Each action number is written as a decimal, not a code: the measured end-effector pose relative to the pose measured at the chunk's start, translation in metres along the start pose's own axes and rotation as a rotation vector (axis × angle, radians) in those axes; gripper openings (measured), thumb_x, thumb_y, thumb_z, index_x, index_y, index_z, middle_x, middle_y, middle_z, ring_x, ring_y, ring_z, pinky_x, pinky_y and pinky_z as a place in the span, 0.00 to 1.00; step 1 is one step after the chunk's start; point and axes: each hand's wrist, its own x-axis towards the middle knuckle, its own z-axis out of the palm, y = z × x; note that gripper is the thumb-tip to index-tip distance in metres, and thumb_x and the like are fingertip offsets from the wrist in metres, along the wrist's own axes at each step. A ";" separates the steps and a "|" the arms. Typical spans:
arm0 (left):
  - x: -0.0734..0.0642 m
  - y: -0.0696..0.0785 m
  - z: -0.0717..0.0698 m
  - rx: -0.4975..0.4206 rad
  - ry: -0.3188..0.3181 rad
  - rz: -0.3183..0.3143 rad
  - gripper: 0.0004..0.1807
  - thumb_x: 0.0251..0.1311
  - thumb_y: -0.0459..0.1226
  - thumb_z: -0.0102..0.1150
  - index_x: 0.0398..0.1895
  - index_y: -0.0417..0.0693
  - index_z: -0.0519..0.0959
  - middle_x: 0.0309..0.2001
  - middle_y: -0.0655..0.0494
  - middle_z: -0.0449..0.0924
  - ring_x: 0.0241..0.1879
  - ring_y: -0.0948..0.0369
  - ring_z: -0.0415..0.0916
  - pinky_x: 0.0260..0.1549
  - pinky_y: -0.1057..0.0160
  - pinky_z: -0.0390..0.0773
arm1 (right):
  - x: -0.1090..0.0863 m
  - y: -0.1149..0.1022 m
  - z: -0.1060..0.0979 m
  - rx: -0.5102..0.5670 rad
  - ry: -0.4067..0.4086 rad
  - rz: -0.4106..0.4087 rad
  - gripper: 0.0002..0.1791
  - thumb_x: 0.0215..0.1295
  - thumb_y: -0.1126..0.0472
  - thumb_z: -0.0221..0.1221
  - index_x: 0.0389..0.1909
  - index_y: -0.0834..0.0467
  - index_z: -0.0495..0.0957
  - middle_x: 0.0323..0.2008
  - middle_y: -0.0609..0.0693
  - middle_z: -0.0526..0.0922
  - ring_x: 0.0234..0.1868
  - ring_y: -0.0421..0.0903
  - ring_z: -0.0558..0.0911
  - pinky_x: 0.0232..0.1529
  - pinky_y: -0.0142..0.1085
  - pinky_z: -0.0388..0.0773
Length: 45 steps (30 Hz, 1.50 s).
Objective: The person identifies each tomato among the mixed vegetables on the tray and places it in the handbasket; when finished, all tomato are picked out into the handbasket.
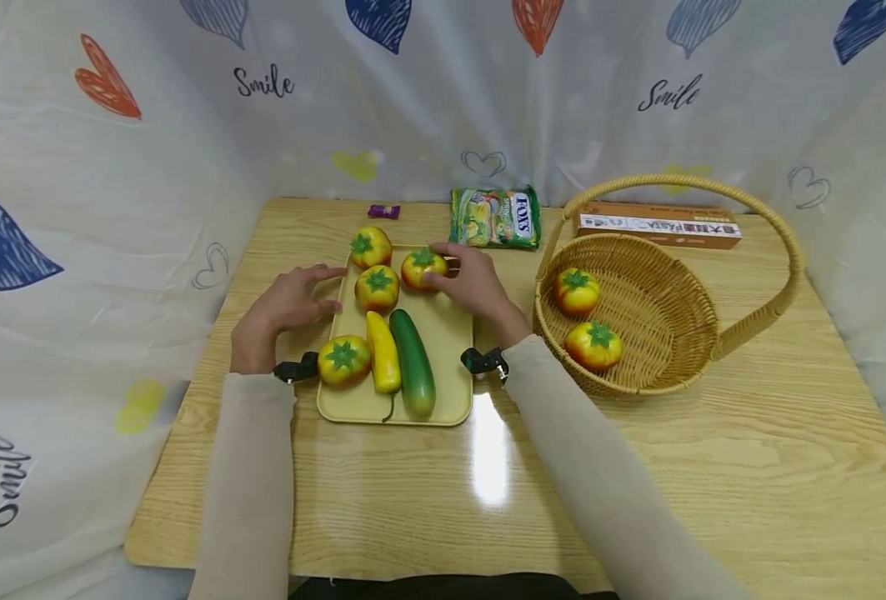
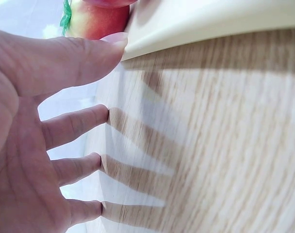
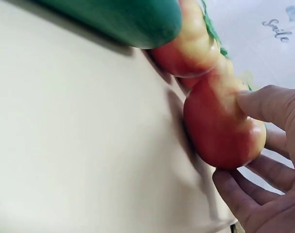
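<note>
A cream tray (image 1: 450, 367) bears several yellow-red toy tomatoes with green leaf tops, a long yellow pepper (image 1: 384, 354) and a green cucumber (image 1: 414, 367). My right hand (image 1: 480, 283) holds the tomato (image 1: 422, 268) at the tray's far right, thumb on one side and fingers on the other; in the right wrist view that tomato (image 3: 222, 121) is close to the tray surface. At the tray's left edge, my left hand (image 1: 290, 302) has its fingers extended, thumb at the rim. In the left wrist view its fingertips (image 2: 101, 114) rest on the wooden table.
Right of the tray stands a wicker basket (image 1: 683, 333) with a tall handle and two tomatoes inside. Behind lie a green Fox's candy bag (image 1: 495, 218), a pasta box (image 1: 660, 225) and a small purple packet (image 1: 384, 212). A printed curtain (image 1: 412, 100) borders the table.
</note>
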 end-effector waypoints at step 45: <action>0.002 -0.003 0.002 0.030 0.003 0.008 0.35 0.67 0.45 0.62 0.76 0.58 0.64 0.78 0.38 0.54 0.75 0.31 0.47 0.70 0.28 0.49 | -0.246 -0.005 -0.209 -0.368 0.101 0.075 0.28 0.60 0.53 0.71 0.63 0.41 0.78 0.56 0.48 0.83 0.46 0.18 0.78 0.45 0.11 0.71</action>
